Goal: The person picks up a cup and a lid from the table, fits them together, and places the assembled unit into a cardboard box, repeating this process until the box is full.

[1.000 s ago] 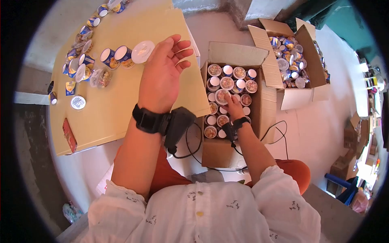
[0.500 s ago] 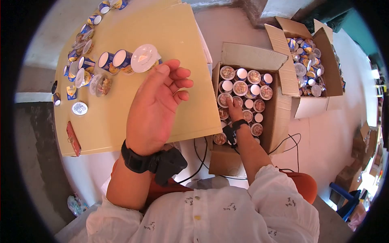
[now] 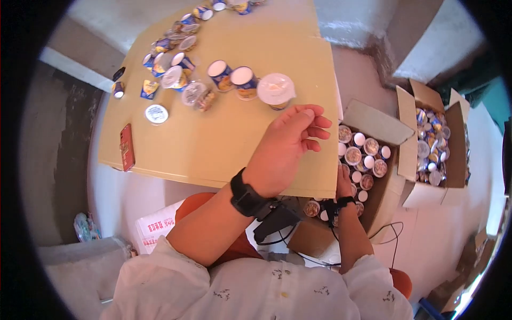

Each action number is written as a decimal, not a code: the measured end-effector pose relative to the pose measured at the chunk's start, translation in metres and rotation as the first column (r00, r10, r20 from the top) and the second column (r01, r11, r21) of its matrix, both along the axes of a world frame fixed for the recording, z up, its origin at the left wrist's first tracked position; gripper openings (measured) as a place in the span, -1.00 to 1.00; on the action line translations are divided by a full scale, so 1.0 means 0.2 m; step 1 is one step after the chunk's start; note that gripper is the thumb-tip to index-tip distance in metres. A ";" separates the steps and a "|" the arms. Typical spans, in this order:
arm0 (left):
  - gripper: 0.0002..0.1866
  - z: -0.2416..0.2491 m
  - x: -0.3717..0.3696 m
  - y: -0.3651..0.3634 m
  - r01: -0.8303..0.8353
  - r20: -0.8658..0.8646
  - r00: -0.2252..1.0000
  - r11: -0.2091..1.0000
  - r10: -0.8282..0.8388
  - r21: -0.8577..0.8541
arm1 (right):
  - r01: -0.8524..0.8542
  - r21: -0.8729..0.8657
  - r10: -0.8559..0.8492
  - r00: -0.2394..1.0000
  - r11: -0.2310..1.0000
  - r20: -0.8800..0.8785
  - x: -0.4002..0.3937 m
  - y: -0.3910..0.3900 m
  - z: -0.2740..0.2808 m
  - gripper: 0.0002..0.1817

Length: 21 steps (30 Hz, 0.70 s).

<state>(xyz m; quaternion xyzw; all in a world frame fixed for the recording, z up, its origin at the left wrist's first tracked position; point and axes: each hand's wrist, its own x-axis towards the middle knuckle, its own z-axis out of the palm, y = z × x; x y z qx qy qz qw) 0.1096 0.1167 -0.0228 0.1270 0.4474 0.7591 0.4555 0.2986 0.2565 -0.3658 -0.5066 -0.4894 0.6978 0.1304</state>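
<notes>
My left hand (image 3: 285, 149) hovers over the near edge of the yellow table (image 3: 213, 144), fingers loosely apart and holding nothing. Nearest to it is a cup with a white lid (image 3: 275, 89), standing just beyond its fingertips. My right hand (image 3: 344, 184) reaches down into an open cardboard box (image 3: 373, 124) packed with several small sealed cups (image 3: 353, 156). The table edge hides part of that hand, and its fingers rest among the cups. Whether it grips one is unclear.
Two blue cups (image 3: 231, 74) lie on their sides by the lidded cup, and more cups and lids (image 3: 170, 64) are scattered at the table's far left. A round lid (image 3: 156, 113) and a red flat pack (image 3: 127, 147) lie near the left edge. A second box of cups (image 3: 433, 146) stands at the right.
My left hand has drawn back from the cups toward the table's near edge. My right hand stays in the box. The view has swung left, shifting the table and boxes to the right.
</notes>
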 end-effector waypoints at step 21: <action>-0.76 0.06 -0.30 -0.18 -0.297 -0.111 0.947 0.953 0.301 0.052 | 0.069 0.117 -0.049 0.985 0.991 -0.165 0.20 0.08 0.40 -0.49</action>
